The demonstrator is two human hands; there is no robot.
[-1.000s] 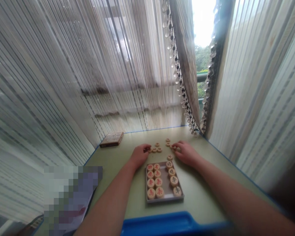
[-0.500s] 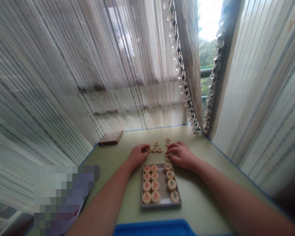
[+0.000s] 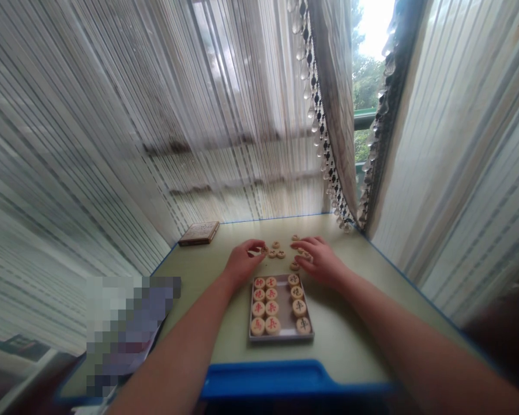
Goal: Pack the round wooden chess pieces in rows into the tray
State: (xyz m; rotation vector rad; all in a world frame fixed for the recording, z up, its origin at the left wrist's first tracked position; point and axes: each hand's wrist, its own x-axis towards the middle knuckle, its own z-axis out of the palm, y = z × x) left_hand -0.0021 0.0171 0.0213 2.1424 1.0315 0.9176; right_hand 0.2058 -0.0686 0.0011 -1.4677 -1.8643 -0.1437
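My left hand (image 3: 244, 260) has thumb and forefinger closed on a round wooden Chinese chess piece (image 3: 264, 251), which looks tilted. Close beside it, two more pieces (image 3: 277, 253) lie touching on the table, with another piece (image 3: 276, 244) behind them. My right hand (image 3: 322, 261) is open, its fingers apart and curved above pieces that they partly hide. Under its thumb lies one piece (image 3: 294, 266); farther back is another piece (image 3: 295, 237). Nearer me stands a shallow box (image 3: 285, 333) with two columns of red-marked pieces (image 3: 272, 308) on its left and a column of dark-marked pieces (image 3: 299, 308) on its right.
The pale green table (image 3: 350, 346) has a raised blue part (image 3: 263, 377) at its near edge. A flat brown box (image 3: 199, 233) lies at the far left corner. Striped curtains (image 3: 242, 144) hang close around the table, and a pixelated item (image 3: 134, 334) is at the left.
My view has tipped slightly, so the table sits higher in it. The fingers of my right hand have spread over the pieces. The piece at my left fingertips now looks tilted.
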